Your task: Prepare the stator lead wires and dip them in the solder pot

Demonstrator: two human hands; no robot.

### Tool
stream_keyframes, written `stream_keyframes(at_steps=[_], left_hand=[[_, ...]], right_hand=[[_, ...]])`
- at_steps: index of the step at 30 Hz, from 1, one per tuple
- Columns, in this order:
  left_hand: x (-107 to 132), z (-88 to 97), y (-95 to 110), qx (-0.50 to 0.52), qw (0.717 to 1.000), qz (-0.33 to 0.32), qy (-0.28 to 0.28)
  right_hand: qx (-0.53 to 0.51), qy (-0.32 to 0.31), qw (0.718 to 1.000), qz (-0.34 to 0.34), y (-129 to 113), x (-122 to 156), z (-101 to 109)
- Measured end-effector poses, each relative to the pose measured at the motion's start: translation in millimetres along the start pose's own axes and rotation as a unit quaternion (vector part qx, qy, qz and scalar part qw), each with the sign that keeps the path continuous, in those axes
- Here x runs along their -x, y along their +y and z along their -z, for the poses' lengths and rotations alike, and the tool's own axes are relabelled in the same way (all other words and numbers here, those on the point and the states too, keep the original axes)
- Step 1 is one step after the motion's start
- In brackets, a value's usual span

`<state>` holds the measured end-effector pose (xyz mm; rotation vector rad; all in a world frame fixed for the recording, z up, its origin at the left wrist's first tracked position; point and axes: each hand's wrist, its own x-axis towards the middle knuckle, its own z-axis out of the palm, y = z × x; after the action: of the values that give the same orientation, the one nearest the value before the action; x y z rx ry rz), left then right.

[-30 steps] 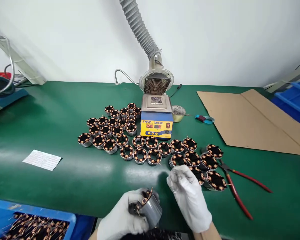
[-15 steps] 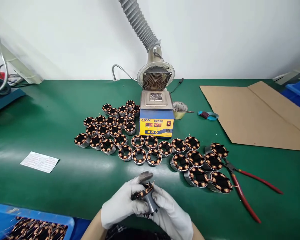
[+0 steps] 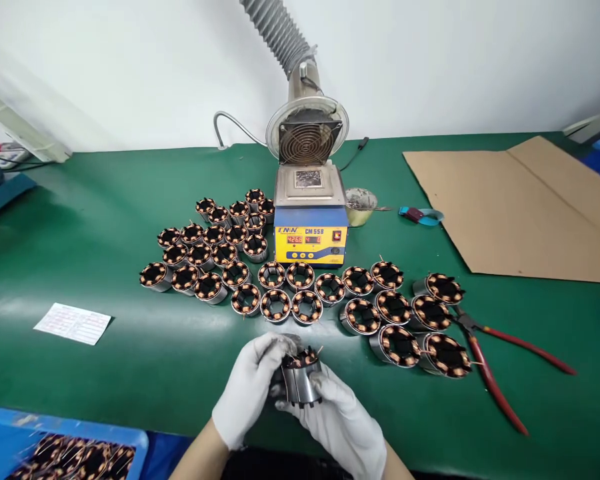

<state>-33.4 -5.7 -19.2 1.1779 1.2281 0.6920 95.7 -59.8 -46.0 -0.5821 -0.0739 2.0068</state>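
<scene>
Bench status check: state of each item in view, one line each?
held stator: upright, gripped by both hands.
left hand: gloved, closed on it.
right hand: gloved, closed on it.
solder pot: display lit.
loose stators: standing on the mat.
pliers: lying flat, handles spread.
blue bin: holds more stators.

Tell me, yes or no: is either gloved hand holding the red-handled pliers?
No, the red-handled pliers lie on the green mat, far right.
</scene>
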Motion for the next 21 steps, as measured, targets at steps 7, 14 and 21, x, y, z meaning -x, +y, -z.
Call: stream_keyframes(at_steps=[7,14,21], left_hand=[[-1.2,12.9,0.3,-0.05,0.996,-0.003,-0.073],[-1.4,-12.3,6.4,-0.024,0.999,0.013,-0.045],[-8.0,-4.7,-0.6,0.078,0.988,0.01,0.136]], right_hand=[[-0.032,0.011,0.999,-0.03,-2.4,-2.7,1.4],[-0.046,0.012,0.999,-0.007,-1.8,-1.6,-0.3],[-0.05,-0.026,0.997,-0.052,-5.0,-1.6,-0.2]])
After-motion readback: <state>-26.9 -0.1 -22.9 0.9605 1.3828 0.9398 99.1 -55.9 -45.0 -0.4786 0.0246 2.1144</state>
